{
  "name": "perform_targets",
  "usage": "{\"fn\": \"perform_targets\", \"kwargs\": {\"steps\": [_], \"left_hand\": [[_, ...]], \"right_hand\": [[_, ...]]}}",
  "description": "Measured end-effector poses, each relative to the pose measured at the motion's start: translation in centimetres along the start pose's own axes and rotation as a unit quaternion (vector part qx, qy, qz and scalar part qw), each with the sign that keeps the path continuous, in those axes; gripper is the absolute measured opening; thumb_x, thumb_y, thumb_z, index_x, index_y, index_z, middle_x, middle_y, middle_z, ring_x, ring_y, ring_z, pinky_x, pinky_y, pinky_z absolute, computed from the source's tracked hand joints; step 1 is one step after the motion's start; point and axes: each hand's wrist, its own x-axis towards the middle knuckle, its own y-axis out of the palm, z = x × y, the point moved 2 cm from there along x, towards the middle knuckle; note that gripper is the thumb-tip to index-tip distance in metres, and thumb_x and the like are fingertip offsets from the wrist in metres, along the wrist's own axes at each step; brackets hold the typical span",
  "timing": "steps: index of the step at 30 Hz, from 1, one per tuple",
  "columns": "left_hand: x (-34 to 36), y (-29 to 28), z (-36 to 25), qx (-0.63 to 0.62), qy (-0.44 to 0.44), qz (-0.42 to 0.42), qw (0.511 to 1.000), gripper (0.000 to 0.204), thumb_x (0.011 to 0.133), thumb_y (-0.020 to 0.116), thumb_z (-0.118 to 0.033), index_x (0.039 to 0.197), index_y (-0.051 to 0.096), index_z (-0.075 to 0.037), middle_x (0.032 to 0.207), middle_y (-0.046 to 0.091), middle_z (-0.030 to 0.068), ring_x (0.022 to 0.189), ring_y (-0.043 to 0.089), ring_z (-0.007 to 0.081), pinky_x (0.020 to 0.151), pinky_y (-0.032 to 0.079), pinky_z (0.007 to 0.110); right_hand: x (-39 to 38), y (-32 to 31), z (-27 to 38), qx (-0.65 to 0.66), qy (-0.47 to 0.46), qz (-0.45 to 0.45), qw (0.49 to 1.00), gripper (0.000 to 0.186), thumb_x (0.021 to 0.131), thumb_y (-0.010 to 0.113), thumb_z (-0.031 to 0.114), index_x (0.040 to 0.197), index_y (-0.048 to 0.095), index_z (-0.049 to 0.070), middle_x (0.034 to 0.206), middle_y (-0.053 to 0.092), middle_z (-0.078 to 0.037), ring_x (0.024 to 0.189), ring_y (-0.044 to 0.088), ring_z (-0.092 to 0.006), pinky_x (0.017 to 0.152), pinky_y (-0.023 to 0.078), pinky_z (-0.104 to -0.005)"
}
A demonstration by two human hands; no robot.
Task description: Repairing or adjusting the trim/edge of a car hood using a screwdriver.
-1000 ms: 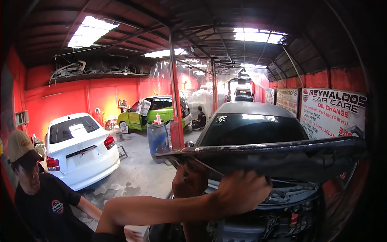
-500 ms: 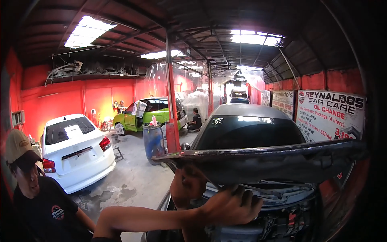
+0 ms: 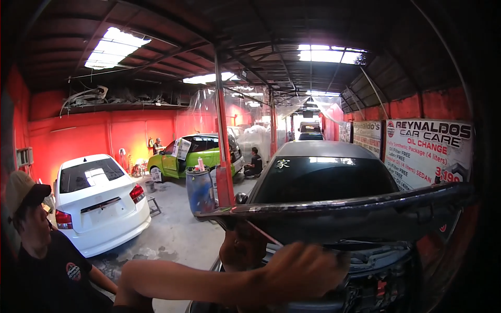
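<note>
My left forearm reaches in from the lower left, and my left hand [image 3: 305, 271] is closed in front of the open engine bay [image 3: 378, 284] of a dark car [image 3: 323, 148]. Motion blurs its fingers, and what they grip cannot be made out. Behind that forearm, my right hand [image 3: 241, 248] is raised in shadow just under the left end of the lifted hood [image 3: 339, 214]. Its fingers look curled, their hold hidden. A thin rod [image 3: 265, 232] slants between the two hands; its ends are unclear.
At the left, a person in a cap and black shirt [image 3: 49, 266] stands close by. Beyond are a white sedan [image 3: 102, 203], a green car [image 3: 193, 156], a blue drum [image 3: 200, 190] and a red post [image 3: 224, 182]. Another person [image 3: 254, 163] squats farther back. Printed signboards [image 3: 425, 151] line the right wall.
My left hand has shifted slightly right and is more blurred. The hood edge sits a little lower in view. The nearby person's head has turned toward the right.
</note>
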Motion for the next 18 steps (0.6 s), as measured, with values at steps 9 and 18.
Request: {"fn": "perform_targets", "kwargs": {"steps": [9, 18], "left_hand": [[1.8, 3.9, 1.3, 0.003, -0.070, -0.104, 0.992, 0.019, 0.073, 0.067, -0.019, 0.092, 0.064, -0.020, 0.082, 0.049, -0.0020, 0.078, 0.053, 0.0151, 0.060, 0.048, 0.031], [-0.6, 4.8, 0.0, -0.001, 0.032, 0.055, 0.998, 0.034, 0.077, 0.064, -0.022, 0.109, 0.064, -0.011, 0.071, 0.059, 0.0018, 0.067, 0.063, 0.0186, 0.057, 0.047, 0.029]], "right_hand": [[0.9, -0.4, -0.3, 0.000, -0.003, 0.058, 0.998, 0.016, 0.070, 0.074, -0.004, 0.081, 0.068, 0.007, 0.098, 0.069, -0.014, 0.091, 0.067, -0.0279, 0.079, 0.053, -0.0346], [-0.8, -0.4, -1.5, 0.002, 0.001, 0.054, 0.999, 0.017, 0.070, 0.073, -0.004, 0.083, 0.068, 0.006, 0.097, 0.068, -0.014, 0.090, 0.066, -0.0285, 0.079, 0.053, -0.0360]]}}
